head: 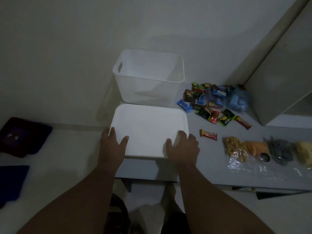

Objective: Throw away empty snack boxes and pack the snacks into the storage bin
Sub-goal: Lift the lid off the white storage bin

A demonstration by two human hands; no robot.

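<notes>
A white storage bin [148, 81] stands open and empty at the back of the grey table, against the wall. Its flat white lid [148, 125] lies just in front of it. My left hand [112, 146] grips the lid's near left corner and my right hand [183, 147] grips its near right corner. To the right of the bin lies a heap of small wrapped snacks [211, 105]. A single red bar [208, 134] lies apart, closer to me. Clear bags of nuts and chips [236, 149] lie along the front right.
The grey table [219, 173] ends just left of the lid. A white cabinet [283, 81] stands at the right rear. A blue plastic bag [238, 100] lies beside the snack heap. Dark cloths [23, 135] lie on the floor at left.
</notes>
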